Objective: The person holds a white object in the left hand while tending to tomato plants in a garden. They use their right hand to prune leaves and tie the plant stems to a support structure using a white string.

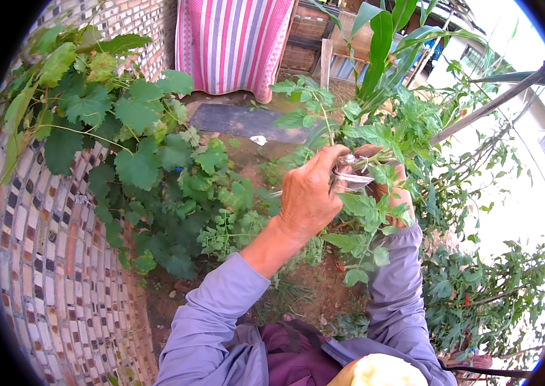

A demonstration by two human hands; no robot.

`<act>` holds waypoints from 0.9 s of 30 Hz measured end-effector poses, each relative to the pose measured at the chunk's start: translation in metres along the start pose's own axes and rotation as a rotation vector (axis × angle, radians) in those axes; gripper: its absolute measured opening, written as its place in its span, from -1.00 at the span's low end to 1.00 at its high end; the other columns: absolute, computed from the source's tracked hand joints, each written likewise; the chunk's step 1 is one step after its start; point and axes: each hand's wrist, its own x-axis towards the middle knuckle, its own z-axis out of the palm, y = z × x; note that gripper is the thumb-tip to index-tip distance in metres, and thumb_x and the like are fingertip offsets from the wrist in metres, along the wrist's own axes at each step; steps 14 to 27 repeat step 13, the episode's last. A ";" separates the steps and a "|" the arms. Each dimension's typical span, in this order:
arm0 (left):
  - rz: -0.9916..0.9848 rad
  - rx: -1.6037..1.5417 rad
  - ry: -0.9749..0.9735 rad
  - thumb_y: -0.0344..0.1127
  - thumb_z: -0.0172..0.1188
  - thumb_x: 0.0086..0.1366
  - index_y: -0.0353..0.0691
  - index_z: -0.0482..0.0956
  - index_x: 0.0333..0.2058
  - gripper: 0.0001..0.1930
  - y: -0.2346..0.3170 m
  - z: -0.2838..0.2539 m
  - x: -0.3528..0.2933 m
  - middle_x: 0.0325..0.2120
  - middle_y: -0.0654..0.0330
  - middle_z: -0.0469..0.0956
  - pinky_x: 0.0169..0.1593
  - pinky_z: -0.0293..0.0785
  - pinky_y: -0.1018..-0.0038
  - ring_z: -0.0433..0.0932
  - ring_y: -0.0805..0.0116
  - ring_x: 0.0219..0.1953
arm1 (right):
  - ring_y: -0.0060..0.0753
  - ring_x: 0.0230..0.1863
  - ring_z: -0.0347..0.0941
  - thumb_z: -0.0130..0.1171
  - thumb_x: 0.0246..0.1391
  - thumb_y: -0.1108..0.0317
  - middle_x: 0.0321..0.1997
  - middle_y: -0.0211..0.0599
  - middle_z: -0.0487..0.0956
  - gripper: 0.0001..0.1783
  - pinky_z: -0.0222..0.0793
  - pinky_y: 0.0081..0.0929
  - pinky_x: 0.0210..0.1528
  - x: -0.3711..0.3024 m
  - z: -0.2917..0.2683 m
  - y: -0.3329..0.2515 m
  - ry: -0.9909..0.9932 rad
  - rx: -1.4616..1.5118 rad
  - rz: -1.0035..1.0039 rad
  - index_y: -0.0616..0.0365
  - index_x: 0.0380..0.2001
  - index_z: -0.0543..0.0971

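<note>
My left hand is closed, thumb and fingers pinching a whitish, thin plastic strip. The strip is bunched around the green stems of a leafy plant that looks like a tomato plant. Close beside it, my right hand is also closed at the bunched strip, its fingers partly hidden by leaves and by the strip. Both hands meet in front of me at about the same height. Leafy shoots stick up above the hands and hang down between my forearms.
Grapevine leaves crowd the left, against a brick wall. Behind stand a pink striped cloth, a dark slab on the ground and a tall corn plant. A wooden pole slants in at right, above more plants.
</note>
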 end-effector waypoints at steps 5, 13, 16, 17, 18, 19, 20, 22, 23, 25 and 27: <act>0.071 -0.016 -0.012 -0.54 0.20 0.07 -0.25 0.50 -0.19 -0.72 -0.002 -0.004 0.005 -0.37 0.06 0.57 -0.39 0.49 0.33 0.58 0.11 -0.41 | -0.36 -0.08 0.49 0.27 0.04 0.42 -0.05 -0.23 0.50 -0.52 0.49 -0.43 -0.10 -0.001 -0.025 0.012 -0.086 0.075 -0.038 0.26 0.02 0.37; 0.111 0.014 -0.129 -0.51 0.22 0.06 -0.22 0.49 -0.20 -0.72 0.002 -0.012 0.010 -0.39 0.06 0.54 -0.34 0.50 0.25 0.56 0.01 -0.38 | -0.44 -0.01 0.47 0.28 0.05 0.41 0.00 -0.22 0.49 -0.42 0.44 -0.50 0.02 0.008 -0.065 0.019 -0.103 -0.093 0.061 0.21 0.11 0.30; 0.111 0.014 -0.129 -0.51 0.22 0.06 -0.22 0.49 -0.20 -0.72 0.002 -0.012 0.010 -0.39 0.06 0.54 -0.34 0.50 0.25 0.56 0.01 -0.38 | -0.44 -0.01 0.47 0.28 0.05 0.41 0.00 -0.22 0.49 -0.42 0.44 -0.50 0.02 0.008 -0.065 0.019 -0.103 -0.093 0.061 0.21 0.11 0.30; 0.111 0.014 -0.129 -0.51 0.22 0.06 -0.22 0.49 -0.20 -0.72 0.002 -0.012 0.010 -0.39 0.06 0.54 -0.34 0.50 0.25 0.56 0.01 -0.38 | -0.44 -0.01 0.47 0.28 0.05 0.41 0.00 -0.22 0.49 -0.42 0.44 -0.50 0.02 0.008 -0.065 0.019 -0.103 -0.093 0.061 0.21 0.11 0.30; 0.111 0.014 -0.129 -0.51 0.22 0.06 -0.22 0.49 -0.20 -0.72 0.002 -0.012 0.010 -0.39 0.06 0.54 -0.34 0.50 0.25 0.56 0.01 -0.38 | -0.44 -0.01 0.47 0.28 0.05 0.41 0.00 -0.22 0.49 -0.42 0.44 -0.50 0.02 0.008 -0.065 0.019 -0.103 -0.093 0.061 0.21 0.11 0.30; 0.111 0.014 -0.129 -0.51 0.22 0.06 -0.22 0.49 -0.20 -0.72 0.002 -0.012 0.010 -0.39 0.06 0.54 -0.34 0.50 0.25 0.56 0.01 -0.38 | -0.44 -0.01 0.47 0.28 0.05 0.41 0.00 -0.22 0.49 -0.42 0.44 -0.50 0.02 0.008 -0.065 0.019 -0.103 -0.093 0.061 0.21 0.11 0.30; 0.111 0.014 -0.129 -0.51 0.22 0.06 -0.22 0.49 -0.20 -0.72 0.002 -0.012 0.010 -0.39 0.06 0.54 -0.34 0.50 0.25 0.56 0.01 -0.38 | -0.44 -0.01 0.47 0.28 0.05 0.41 0.00 -0.22 0.49 -0.42 0.44 -0.50 0.02 0.008 -0.065 0.019 -0.103 -0.093 0.061 0.21 0.11 0.30; 0.111 0.014 -0.129 -0.51 0.22 0.06 -0.22 0.49 -0.20 -0.72 0.002 -0.012 0.010 -0.39 0.06 0.54 -0.34 0.50 0.25 0.56 0.01 -0.38 | -0.44 -0.01 0.47 0.28 0.05 0.41 0.00 -0.22 0.49 -0.42 0.44 -0.50 0.02 0.008 -0.065 0.019 -0.103 -0.093 0.061 0.21 0.11 0.30; 0.111 0.014 -0.129 -0.51 0.22 0.06 -0.22 0.49 -0.20 -0.72 0.002 -0.012 0.010 -0.39 0.06 0.54 -0.34 0.50 0.25 0.56 0.01 -0.38 | -0.44 -0.01 0.47 0.28 0.05 0.41 0.00 -0.22 0.49 -0.42 0.44 -0.50 0.02 0.008 -0.065 0.019 -0.103 -0.093 0.061 0.21 0.11 0.30; 0.111 0.014 -0.129 -0.51 0.22 0.06 -0.22 0.49 -0.20 -0.72 0.002 -0.012 0.010 -0.39 0.06 0.54 -0.34 0.50 0.25 0.56 0.01 -0.38 | -0.44 -0.01 0.47 0.28 0.05 0.41 0.00 -0.22 0.49 -0.42 0.44 -0.50 0.02 0.008 -0.065 0.019 -0.103 -0.093 0.061 0.21 0.11 0.30; 0.111 0.014 -0.129 -0.51 0.22 0.06 -0.22 0.49 -0.20 -0.72 0.002 -0.012 0.010 -0.39 0.06 0.54 -0.34 0.50 0.25 0.56 0.01 -0.38 | -0.44 -0.01 0.47 0.28 0.05 0.41 0.00 -0.22 0.49 -0.42 0.44 -0.50 0.02 0.008 -0.065 0.019 -0.103 -0.093 0.061 0.21 0.11 0.30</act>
